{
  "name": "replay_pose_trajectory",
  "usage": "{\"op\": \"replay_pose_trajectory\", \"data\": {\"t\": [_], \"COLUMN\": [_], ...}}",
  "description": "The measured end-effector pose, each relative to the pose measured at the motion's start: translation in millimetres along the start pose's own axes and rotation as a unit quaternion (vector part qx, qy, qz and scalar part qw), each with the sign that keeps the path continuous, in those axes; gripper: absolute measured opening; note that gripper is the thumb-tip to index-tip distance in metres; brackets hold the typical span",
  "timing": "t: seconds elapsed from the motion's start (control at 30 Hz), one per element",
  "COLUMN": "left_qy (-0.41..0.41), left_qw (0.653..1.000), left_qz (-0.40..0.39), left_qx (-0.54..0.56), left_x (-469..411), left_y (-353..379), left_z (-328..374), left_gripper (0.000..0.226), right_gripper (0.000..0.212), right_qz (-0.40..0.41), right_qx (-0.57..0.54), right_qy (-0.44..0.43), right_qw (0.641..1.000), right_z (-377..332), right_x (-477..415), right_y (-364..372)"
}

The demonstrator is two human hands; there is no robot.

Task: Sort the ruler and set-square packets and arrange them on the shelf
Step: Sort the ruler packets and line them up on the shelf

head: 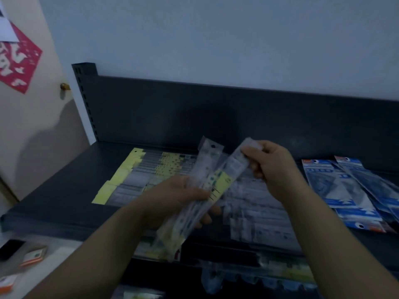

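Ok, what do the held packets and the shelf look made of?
The packets: seemingly thin clear plastic sleeves, slightly glossy, with a yellow paper-like label showing through. The shelf: probably painted metal, dark and matte; its upright has punched slots.

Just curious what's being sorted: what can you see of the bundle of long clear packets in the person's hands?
The bundle of long clear plastic ruler packets is a fanned handful of narrow see-through sleeves with pale yellow labels, held tilted above the dark metal shelf. The left hand grips it around the middle; the right hand pinches the top end of one packet splayed rightward. The print is too blurred to read.
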State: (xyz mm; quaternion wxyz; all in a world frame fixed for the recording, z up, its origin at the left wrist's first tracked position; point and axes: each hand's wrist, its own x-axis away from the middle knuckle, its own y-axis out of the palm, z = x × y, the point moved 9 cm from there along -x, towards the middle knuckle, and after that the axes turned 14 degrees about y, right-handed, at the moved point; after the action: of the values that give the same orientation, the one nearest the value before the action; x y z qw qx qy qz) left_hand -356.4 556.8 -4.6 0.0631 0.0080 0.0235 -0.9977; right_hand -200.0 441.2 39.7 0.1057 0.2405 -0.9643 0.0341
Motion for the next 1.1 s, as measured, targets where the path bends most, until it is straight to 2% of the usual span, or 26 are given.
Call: {"op": "replay_pose_trajectory", "data": {"t": [0.17,0.27,0.33,0.43,0.5,0.6,0.67,0.77,0.83,0.97,1.1], "left_qy": [-0.028,-0.041,-0.021,-0.002,0.010,0.016,0.012,-0.019,-0.040,-0.056,-0.059], "left_qw": [0.994,0.988,0.984,0.967,0.952,0.932,0.923,0.920,0.921,0.931,0.939], "left_qz": [0.076,0.124,0.173,0.249,0.283,0.320,0.330,0.322,0.303,0.279,0.252], "left_qx": [0.075,0.079,0.028,-0.061,-0.113,-0.173,-0.195,-0.224,-0.242,-0.227,-0.228], "left_x": [27.0,42.9,50.2,63.5,72.3,85.1,92.7,101.4,104.4,108.2,107.8], "left_y": [-43.3,-72.0,-93.1,-124.8,-145.5,-173.9,-191.3,-211.8,-218.0,-221.3,-221.6], "left_z": [-13.3,-15.7,-9.1,0.2,3.9,5.4,1.8,-10.1,-17.8,-32.2,-38.7], "left_gripper": [0.023,0.021,0.021,0.031,0.027,0.021,0.021,0.024,0.026,0.027,0.030], "right_gripper": [0.005,0.009,0.011,0.022,0.028,0.045,0.052,0.047,0.045,0.053,0.052], "right_qz": [0.006,-0.027,-0.051,-0.050,-0.049,-0.031,-0.014,-0.017,-0.021,0.012,0.022], "right_qx": [-0.080,-0.147,-0.154,-0.124,-0.098,0.003,0.086,0.165,0.201,0.294,0.295], "right_qy": [0.039,0.049,0.053,0.061,0.056,0.042,0.027,-0.009,-0.010,-0.030,-0.042], "right_qw": [0.996,0.988,0.985,0.989,0.992,0.999,0.996,0.986,0.979,0.955,0.954], "right_z": [24.0,37.0,43.4,55.6,60.9,65.8,68.3,74.6,82.4,88.4,92.3], "right_x": [-2.0,3.9,11.2,21.3,28.6,37.5,41.4,47.0,49.0,52.2,51.9], "right_y": [-11.8,-8.4,2.6,20.3,33.5,55.5,71.3,93.9,103.6,111.2,108.9]}}
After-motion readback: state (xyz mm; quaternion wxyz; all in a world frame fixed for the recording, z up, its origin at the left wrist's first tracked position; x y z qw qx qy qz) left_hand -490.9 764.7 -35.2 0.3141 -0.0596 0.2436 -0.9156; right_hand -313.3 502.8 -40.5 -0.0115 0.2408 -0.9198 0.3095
